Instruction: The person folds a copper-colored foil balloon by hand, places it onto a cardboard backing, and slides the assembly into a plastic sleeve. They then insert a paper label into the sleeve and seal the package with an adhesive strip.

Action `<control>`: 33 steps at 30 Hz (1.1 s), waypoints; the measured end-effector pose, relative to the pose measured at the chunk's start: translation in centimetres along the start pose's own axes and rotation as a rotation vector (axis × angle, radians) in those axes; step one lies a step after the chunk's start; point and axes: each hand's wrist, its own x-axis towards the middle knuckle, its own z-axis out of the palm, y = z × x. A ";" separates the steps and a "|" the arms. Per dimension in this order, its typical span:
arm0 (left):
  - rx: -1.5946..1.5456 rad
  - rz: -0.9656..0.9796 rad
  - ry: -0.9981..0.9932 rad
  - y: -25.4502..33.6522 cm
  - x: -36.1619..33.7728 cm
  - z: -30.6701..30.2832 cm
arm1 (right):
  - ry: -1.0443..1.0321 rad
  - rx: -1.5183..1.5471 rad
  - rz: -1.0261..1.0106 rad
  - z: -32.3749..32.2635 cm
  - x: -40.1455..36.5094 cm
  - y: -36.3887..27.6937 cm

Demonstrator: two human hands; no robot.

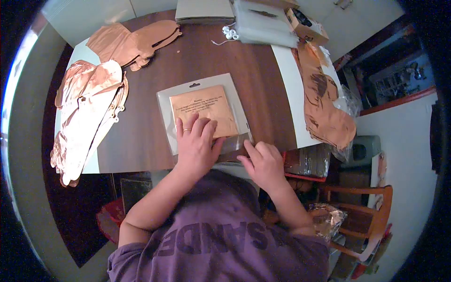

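A flat clear packet [163,110] with a hang hole at its top lies on the table near my body. Inside its outline is a folded copper-coloured foil square [202,96] with a printed warning text. My left hand [197,143], a ring on one finger, rests on the lower part of the square with its fingers spread. At the packet's lower right corner is my right hand [264,164], index finger stretched out to the edge and thumb apart from it.
Copper foil shapes lie in piles at the far left [131,42], near left [89,108] and right [324,98] of the brown table [263,89]. At the back are stacked cardboard [204,11], clear plastic sleeves [263,23], white cord [230,34] and a small box [307,26]. A wooden chair [385,207] stands at right.
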 end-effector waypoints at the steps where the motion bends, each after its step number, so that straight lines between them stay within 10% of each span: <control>1: -0.006 0.000 -0.013 -0.1 -0.1 -0.1 | -0.002 0.016 -0.029 -0.1 -0.4 -0.1; 13: -0.142 0.614 -0.294 -0.8 0.0 -1.2 | 0.008 0.198 -0.062 -1.5 -0.3 1.7; 33: -0.243 0.495 -0.378 -0.1 -0.6 -1.7 | -0.028 0.217 -0.173 -1.0 -1.5 2.2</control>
